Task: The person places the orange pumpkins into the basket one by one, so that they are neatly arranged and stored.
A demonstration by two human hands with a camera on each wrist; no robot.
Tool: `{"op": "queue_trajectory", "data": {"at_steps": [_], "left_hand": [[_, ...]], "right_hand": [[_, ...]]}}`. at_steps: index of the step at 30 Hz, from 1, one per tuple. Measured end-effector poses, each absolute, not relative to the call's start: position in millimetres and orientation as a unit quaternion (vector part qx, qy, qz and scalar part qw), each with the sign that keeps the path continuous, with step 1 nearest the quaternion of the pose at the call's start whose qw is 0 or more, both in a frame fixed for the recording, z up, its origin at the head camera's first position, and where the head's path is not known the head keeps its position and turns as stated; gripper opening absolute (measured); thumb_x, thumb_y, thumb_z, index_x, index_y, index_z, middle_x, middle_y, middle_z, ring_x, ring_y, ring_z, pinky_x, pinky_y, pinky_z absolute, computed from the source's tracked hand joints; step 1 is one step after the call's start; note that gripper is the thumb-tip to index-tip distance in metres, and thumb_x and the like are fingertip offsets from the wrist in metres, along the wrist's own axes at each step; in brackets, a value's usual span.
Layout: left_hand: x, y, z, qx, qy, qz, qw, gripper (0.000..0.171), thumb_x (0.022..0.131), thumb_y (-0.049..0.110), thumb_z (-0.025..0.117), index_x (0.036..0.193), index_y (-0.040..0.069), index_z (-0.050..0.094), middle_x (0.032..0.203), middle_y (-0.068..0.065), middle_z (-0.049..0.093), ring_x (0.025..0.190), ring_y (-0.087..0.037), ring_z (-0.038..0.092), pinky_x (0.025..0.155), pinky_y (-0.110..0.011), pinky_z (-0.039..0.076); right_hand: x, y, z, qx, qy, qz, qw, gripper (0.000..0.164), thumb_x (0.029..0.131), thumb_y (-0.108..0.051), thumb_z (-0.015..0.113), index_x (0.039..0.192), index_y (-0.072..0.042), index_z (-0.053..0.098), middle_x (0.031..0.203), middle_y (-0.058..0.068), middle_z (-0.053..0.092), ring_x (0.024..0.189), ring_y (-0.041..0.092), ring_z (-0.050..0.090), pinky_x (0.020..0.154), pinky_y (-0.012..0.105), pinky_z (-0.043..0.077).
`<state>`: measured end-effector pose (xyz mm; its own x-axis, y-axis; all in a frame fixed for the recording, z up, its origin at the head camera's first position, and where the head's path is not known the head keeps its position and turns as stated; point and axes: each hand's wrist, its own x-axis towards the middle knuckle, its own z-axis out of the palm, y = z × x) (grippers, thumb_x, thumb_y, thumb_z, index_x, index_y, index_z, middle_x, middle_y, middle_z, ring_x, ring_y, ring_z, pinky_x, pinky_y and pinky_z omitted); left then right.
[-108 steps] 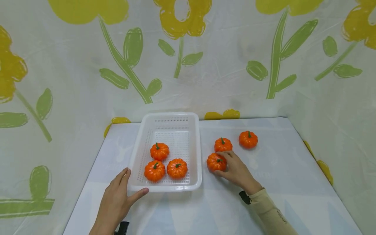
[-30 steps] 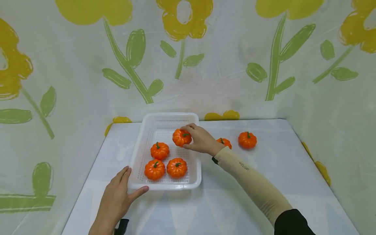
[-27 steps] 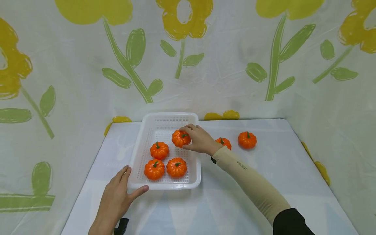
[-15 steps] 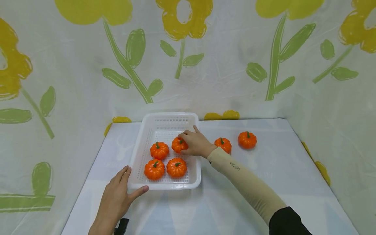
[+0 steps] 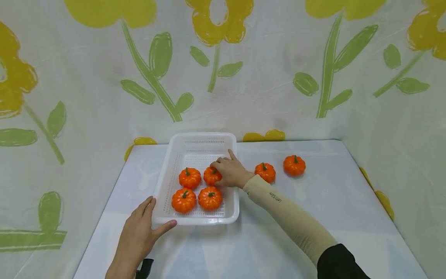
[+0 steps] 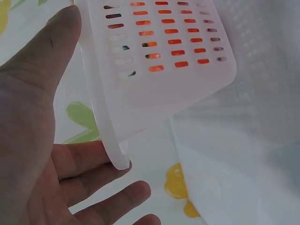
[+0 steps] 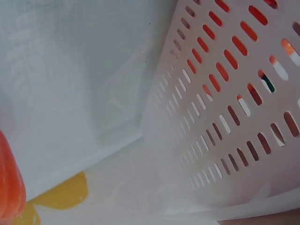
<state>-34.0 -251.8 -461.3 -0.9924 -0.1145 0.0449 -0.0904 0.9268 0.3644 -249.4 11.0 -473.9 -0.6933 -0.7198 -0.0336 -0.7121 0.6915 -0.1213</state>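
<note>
Orange, ribbed pumpkins with green stems (image 5: 183,200) lie in and beside a white, slotted plastic basket (image 5: 196,221). Leftmost, the bare left hand (image 5: 137,228) spreads its thumb well away from nearly straight fingers, straddling the basket's near-left corner. Inside, three pumpkins cluster — and a fourth pumpkin (image 5: 210,177), on the table seconds ago, now sits low beside them, leaving only two outside. The right hand (image 5: 230,171) pinches it between thumb and curled fingers, one finger lifted clear. Rightmost, on the pale table (image 5: 348,201) — shiny, squat, round — stand the nearer pumpkin (image 5: 265,173) and the farther pumpkin (image 5: 294,166).
</note>
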Motion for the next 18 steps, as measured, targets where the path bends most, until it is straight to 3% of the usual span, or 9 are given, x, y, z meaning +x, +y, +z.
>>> {"op": "queue_trajectory", "data": {"at_steps": [18], "left_hand": [[-32.6, -251.4, -460.1, 0.050, -0.982, -0.179, 0.032, 0.122, 0.073, 0.087, 0.058, 0.151, -0.006, 0.040, 0.153, -0.030, 0.038, 0.132, -0.052, 0.042, 0.105, -0.069, 0.038]], "right_hand": [[-247.1, 15.1, -472.5, -0.397, 0.912, -0.099, 0.021, 0.056, 0.086, -0.048, 0.079, 0.130, -0.018, 0.063, 0.125, 0.003, 0.064, 0.121, 0.024, 0.059, 0.125, 0.056, 0.007]]}}
